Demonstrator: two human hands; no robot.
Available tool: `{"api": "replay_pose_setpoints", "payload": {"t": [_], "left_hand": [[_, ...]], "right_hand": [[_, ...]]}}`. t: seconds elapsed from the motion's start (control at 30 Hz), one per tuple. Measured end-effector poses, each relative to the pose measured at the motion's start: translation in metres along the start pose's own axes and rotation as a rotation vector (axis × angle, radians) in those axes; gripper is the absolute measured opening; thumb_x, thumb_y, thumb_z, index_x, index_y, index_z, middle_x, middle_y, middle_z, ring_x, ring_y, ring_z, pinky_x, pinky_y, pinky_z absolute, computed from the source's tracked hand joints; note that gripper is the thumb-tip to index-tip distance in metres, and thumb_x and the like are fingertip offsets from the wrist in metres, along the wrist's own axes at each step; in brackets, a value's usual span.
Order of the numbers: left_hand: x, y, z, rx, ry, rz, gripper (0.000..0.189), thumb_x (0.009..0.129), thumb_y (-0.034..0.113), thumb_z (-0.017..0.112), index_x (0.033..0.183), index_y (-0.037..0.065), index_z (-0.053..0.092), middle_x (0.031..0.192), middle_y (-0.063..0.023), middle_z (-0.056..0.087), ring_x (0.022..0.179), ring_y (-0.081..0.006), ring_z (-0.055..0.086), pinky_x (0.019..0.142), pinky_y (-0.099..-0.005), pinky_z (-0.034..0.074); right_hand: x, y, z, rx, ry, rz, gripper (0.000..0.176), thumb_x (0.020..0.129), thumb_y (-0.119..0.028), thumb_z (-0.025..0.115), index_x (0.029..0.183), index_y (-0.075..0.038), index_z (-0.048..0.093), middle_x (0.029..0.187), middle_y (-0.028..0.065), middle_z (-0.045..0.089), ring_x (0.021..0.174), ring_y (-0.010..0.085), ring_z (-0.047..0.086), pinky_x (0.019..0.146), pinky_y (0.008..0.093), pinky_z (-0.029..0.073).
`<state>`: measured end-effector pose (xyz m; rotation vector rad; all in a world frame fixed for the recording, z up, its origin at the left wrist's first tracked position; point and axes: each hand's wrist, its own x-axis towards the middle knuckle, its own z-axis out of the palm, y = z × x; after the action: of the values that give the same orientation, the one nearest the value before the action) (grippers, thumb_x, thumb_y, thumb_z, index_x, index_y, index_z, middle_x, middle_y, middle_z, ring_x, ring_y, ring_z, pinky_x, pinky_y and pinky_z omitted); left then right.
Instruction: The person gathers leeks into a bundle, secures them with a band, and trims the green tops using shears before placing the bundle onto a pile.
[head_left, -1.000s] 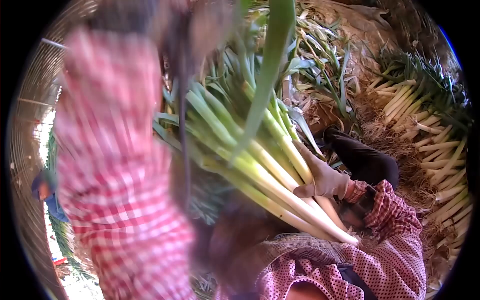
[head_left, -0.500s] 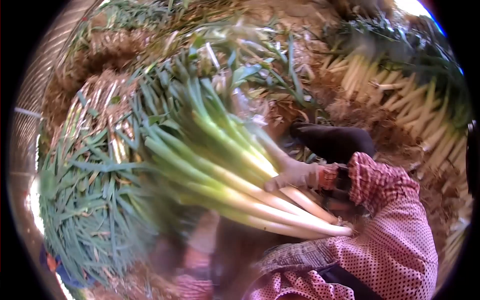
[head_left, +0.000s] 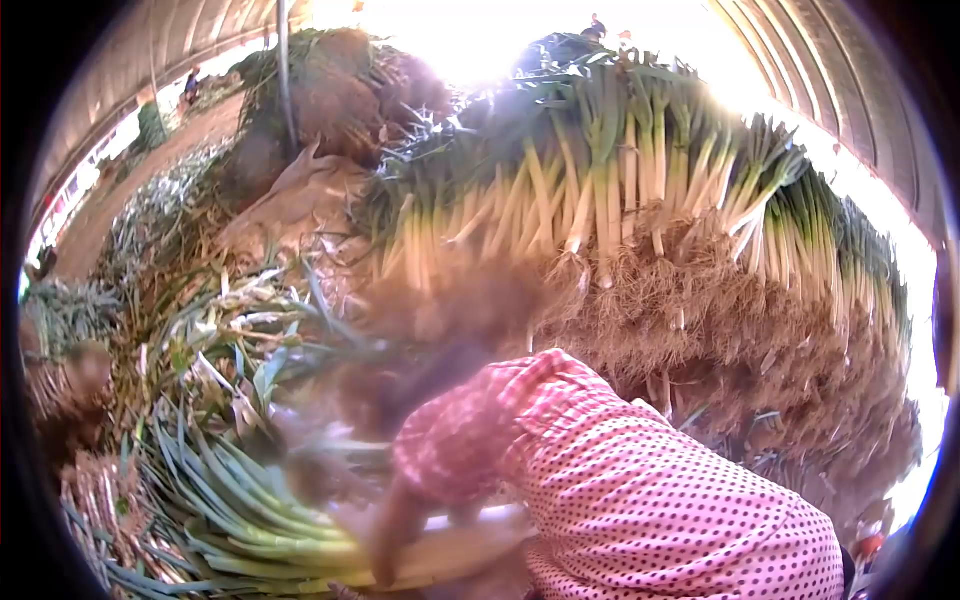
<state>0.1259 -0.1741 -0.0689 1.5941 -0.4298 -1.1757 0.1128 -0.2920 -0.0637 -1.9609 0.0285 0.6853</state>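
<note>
My right hand [head_left: 397,535], blurred, reaches down from a pink checked cuff. It is at the pale stalks of a bunch of leeks [head_left: 290,545] at the lower left; its fingers are smeared, so their grip is unclear. The leeks lie with green leaves toward the left and white ends toward my dotted sleeve [head_left: 660,500]. My left hand does not show.
A long stacked row of leeks [head_left: 600,200] with hanging roots [head_left: 690,310] crosses the back and right. Loose leaves and trimmings [head_left: 250,320] lie at the left. A metal pole [head_left: 286,80] stands behind, and distant people are at the upper edge.
The view has swung up and to the right. The leek bunch and my right hand now appear lower and farther left, and my left hand has left the view.
</note>
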Motion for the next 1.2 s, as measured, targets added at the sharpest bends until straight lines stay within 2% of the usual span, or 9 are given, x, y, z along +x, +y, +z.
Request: {"api": "replay_pose_setpoints", "payload": {"t": [0.17,0.37,0.43,0.47,0.53,0.67,0.83,1.0,1.2], "left_hand": [[-0.006,0.029,0.036,0.107,-0.004,0.079,0.038,0.090,0.024,0.069,0.121,0.005,0.057,0.106,-0.0168,0.061,0.091,-0.0263,0.064,0.087,-0.0385,0.055],[-0.003,0.145,0.118,0.368,0.053,0.353,0.050,0.088,0.027,0.072,0.129,0.005,0.053,0.115,-0.0187,0.059,0.097,-0.0285,0.065,0.091,-0.0398,0.054],[0.004,0.204,0.163,0.486,0.046,0.512,0.054,0.088,0.028,0.073,0.131,0.005,0.052,0.118,-0.0194,0.059,0.100,-0.0292,0.065,0.092,-0.0403,0.054],[0.009,0.237,0.194,0.548,0.031,0.613,0.056,0.087,0.028,0.074,0.133,0.005,0.051,0.120,-0.0197,0.059,0.101,-0.0295,0.065,0.093,-0.0405,0.054],[0.016,0.288,0.254,0.636,-0.014,0.815,0.060,0.087,0.029,0.075,0.135,0.005,0.050,0.123,-0.0203,0.058,0.103,-0.0303,0.065,0.094,-0.0409,0.054],[0.047,0.359,0.395,0.801,-0.186,1.222,0.067,0.086,0.031,0.077,0.140,0.005,0.047,0.129,-0.0216,0.057,0.107,-0.0317,0.065,0.097,-0.0418,0.054],[0.083,0.352,0.538,0.971,-0.481,1.435,0.077,0.084,0.033,0.079,0.147,0.005,0.044,0.137,-0.0232,0.056,0.112,-0.0335,0.065,0.100,-0.0429,0.053],[0.070,0.306,0.502,1.237,-0.908,0.827,0.073,0.084,0.022,0.079,0.147,0.002,0.047,0.122,-0.0218,0.069,0.110,-0.0304,0.069,0.099,-0.0398,0.054],[0.093,0.246,0.331,0.819,-0.388,0.348,0.046,0.088,0.015,0.074,0.129,-0.002,0.062,0.111,-0.0111,0.072,0.104,-0.0154,0.066,0.091,-0.0325,0.055]], "right_hand": [[-0.091,-0.074,-0.031,-0.007,-0.060,-0.031,0.128,0.064,-0.027,0.090,0.160,-0.009,0.007,0.151,0.0273,0.041,0.134,0.0406,0.048,0.112,0.0486,0.040],[-0.226,-0.080,-0.071,-0.105,0.389,-0.580,0.122,0.057,-0.040,0.088,0.156,-0.004,0.026,0.116,0.0245,0.067,0.112,0.0415,0.063,0.093,0.0481,0.050],[-0.262,-0.061,-0.097,-0.042,0.664,-1.083,0.125,0.055,-0.037,0.087,0.153,0.005,0.023,0.147,0.0304,0.042,0.137,0.0423,0.044,0.114,0.0427,0.037],[-0.292,-0.056,-0.112,0.056,0.701,-1.222,0.130,0.060,-0.038,0.089,0.158,0.001,0.013,0.147,0.0249,0.048,0.138,0.0368,0.045,0.114,0.0412,0.036],[-0.359,-0.041,-0.148,-0.008,1.036,-1.193,0.123,0.064,-0.034,0.087,0.157,-0.002,0.013,0.142,0.0273,0.049,0.132,0.0396,0.050,0.111,0.0460,0.040],[-0.527,0.037,-0.268,-0.254,1.789,-0.813,0.129,0.063,-0.045,0.087,0.157,0.001,0.011,0.145,0.0297,0.045,0.134,0.0401,0.048,0.113,0.0452,0.040],[-0.735,0.212,-0.358,-0.260,2.503,0.288,0.138,0.062,-0.059,0.086,0.157,0.004,0.009,0.149,0.0326,0.040,0.136,0.0406,0.047,0.115,0.0443,0.040],[-0.772,0.289,-0.352,0.357,2.326,0.766,0.144,0.065,-0.075,0.080,0.157,0.007,0.007,0.157,0.0322,0.032,0.144,0.0410,0.039,0.118,0.0443,0.037],[-0.762,0.267,-0.367,0.149,2.163,1.109,0.131,0.080,-0.073,0.066,0.157,0.009,0.000,0.154,0.0304,0.033,0.140,0.0401,0.042,0.114,0.0443,0.040]]}}
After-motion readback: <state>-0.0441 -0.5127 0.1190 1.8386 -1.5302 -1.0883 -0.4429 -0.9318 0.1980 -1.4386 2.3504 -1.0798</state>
